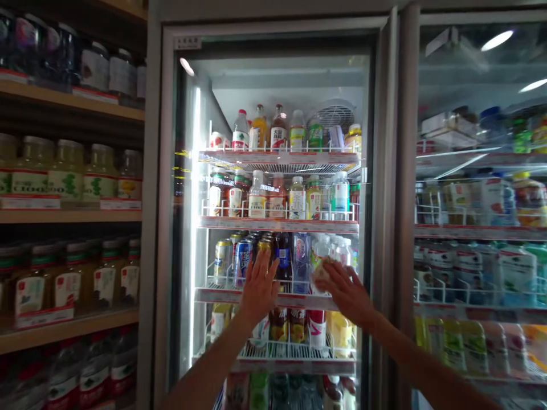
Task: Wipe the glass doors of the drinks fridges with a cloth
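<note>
A closed glass door (273,74) of a drinks fridge fills the middle of the view. My left hand (259,285) is raised at the glass with its fingers stretched upward and nothing in it. To its right, my right hand (344,285) presses a crumpled pale cloth (322,274) at the glass, its fingers over the cloth. Behind both hands, through the glass, stand cans and bottles, among them a blue can (243,259) and a dark bottle (284,256). The palms of both hands are hidden from me.
Wooden shelves (72,216) with rows of bottles stand at the left. A metal door frame (387,188) borders the glass at the right, beside a second glass-fronted fridge (478,230). Wire shelves (280,225) inside hold several rows of drinks.
</note>
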`<state>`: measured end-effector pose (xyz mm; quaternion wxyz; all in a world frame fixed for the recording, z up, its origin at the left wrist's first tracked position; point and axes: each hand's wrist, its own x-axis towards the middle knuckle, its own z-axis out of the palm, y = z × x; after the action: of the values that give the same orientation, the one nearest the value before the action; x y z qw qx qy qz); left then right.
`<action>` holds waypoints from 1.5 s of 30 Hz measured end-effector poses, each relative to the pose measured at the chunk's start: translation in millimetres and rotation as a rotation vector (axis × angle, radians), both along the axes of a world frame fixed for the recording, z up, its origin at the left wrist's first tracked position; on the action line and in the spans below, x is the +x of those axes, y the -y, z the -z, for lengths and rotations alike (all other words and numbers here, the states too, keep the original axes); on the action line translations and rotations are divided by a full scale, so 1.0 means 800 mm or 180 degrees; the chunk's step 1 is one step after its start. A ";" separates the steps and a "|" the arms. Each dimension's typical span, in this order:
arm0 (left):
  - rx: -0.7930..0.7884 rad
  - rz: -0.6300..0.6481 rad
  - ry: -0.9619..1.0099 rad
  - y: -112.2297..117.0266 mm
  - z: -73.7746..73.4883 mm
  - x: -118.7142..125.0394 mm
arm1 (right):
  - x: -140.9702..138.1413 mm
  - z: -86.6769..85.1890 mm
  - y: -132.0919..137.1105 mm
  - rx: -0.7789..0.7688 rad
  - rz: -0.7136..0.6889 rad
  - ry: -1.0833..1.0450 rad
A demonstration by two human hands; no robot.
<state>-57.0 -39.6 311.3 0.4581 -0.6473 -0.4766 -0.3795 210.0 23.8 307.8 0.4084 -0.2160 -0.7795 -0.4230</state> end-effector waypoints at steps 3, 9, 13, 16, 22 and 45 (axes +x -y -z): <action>0.0019 -0.0018 0.0101 0.001 -0.002 -0.006 | -0.007 -0.036 -0.005 0.0014 0.0246 -0.0908; -0.0017 -0.0094 0.0068 0.008 0.010 -0.020 | -0.046 -0.008 0.010 0.0019 -0.0270 0.0565; 0.0028 -0.0160 0.0033 0.009 0.015 -0.032 | -0.079 -0.036 0.016 -0.0281 0.0035 -0.0444; -0.0005 -0.0268 0.0116 0.010 0.019 -0.042 | -0.097 -0.044 0.015 -0.0251 -0.0032 -0.0413; -0.0123 -0.0469 0.0151 0.021 0.024 -0.074 | -0.122 -0.040 0.013 -0.0275 -0.0292 0.0093; -0.0285 -0.0954 0.0398 0.061 0.020 -0.161 | -0.265 -0.069 0.034 -0.0378 -0.0595 -0.0028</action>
<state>-185.9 -88.3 295.3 0.4498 -0.5639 -0.6117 -0.3248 -1.9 -3.1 362.9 0.4360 -0.1680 -0.8181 -0.3352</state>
